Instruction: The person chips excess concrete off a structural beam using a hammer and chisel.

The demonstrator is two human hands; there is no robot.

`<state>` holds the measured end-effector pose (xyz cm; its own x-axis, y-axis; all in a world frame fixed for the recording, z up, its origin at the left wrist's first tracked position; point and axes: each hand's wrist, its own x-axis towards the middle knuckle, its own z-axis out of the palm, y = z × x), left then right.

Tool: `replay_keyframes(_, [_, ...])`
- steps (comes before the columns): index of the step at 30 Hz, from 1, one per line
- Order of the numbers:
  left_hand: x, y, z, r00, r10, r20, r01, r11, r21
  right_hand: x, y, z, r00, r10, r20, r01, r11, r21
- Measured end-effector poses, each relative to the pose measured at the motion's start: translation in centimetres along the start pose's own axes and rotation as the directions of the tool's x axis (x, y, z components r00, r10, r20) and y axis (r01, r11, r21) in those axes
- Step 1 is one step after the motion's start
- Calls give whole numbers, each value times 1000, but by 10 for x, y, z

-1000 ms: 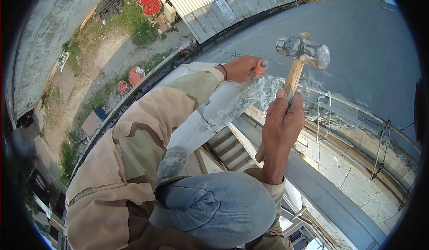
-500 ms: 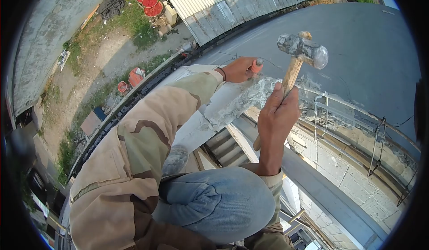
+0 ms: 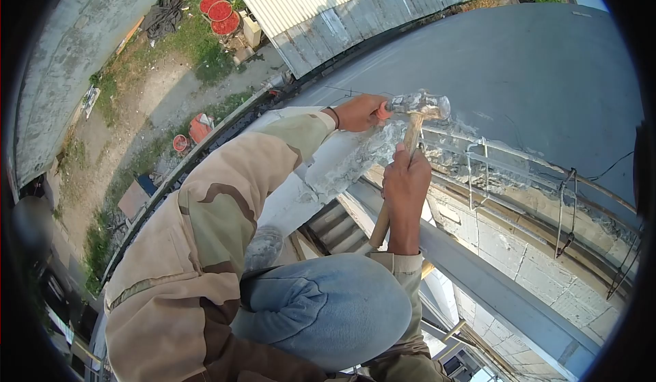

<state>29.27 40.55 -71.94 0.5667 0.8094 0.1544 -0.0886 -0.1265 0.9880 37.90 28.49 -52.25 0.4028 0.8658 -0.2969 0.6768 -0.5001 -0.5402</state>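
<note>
My left hand [image 3: 361, 113] is closed round a chisel with an orange grip [image 3: 383, 111], at the broken concrete edge [image 3: 365, 155]. Most of the tool is hidden by my fingers and the hammer. My right hand [image 3: 407, 185] grips the wooden handle of a sledge hammer [image 3: 414, 136]. Its worn metal head is level with the chisel's end and appears to touch it. Grey rubble and rough concrete lie just below both tools.
Exposed rebar [image 3: 526, 160] with wire ties runs along the edge to the right. A metal beam [image 3: 506, 293] slants below, beside a block wall [image 3: 509, 245]. The grey roof slab [image 3: 519, 61] spreads beyond. Far down on the left is the ground [image 3: 130, 108]. My bent knee [image 3: 335, 307] is close in front.
My right hand has swung the hammer down and left, bringing its head to the chisel. My left hand stays in nearly the same place, and the view has shifted slightly.
</note>
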Motion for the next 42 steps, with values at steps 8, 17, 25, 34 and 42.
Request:
replay_keyframes(8, [-2, 5, 10, 997, 51, 52, -56, 994, 90, -4, 7, 14, 949, -279, -148, 247, 947, -203])
replay_keyframes(17, [1, -15, 8, 990, 38, 136, -68, 972, 224, -4, 15, 19, 962, -252, -103, 225, 950, -217])
replay_keyframes(25, [-56, -70, -1, 931, -211, -299, 187, 977, -107, -69, 10, -3, 972, -217, -89, 225, 971, 81])
replay_keyframes(34, [-15, -51, -1, 957, -91, -275, 30, 975, -221, -60, 23, 6, 998, -47, 29, 33, 930, 365])
replay_keyframes(42, [14, -59, -9, 983, -44, -181, 13, 986, -168, -42, 5, 2, 999, 17, 32, -29, 912, 409])
